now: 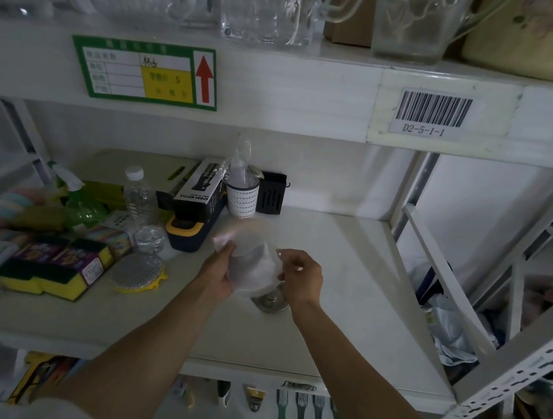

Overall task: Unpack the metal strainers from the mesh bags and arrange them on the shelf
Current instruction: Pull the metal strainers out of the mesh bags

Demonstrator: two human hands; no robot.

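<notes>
Inspected left to right, below centre of frame.

Left hand: closed on the left edge of a translucent mesh bag, fingers wrapped at its side, bag raised just above the shelf. Bag blurred; contents not discernible, so impossible to say whether a strainer remained inside.

Bag judged very light, limp and liable to crumple or snag; best taken at the open edge and peeled back, not squeezed across the middle.

Directly beneath the bag, just below centre: a metal strainer, partly hidden, resting on the shelf. Judged rigid, light, smooth and somewhat slippery; rim the firmest place to grip, any fine mesh to be spared pressure.

Right hand: pinched on the bag's right edge, fingertips together, pulling away from the left.

Noted at far left, clear of the work: sponge packs.
</notes>
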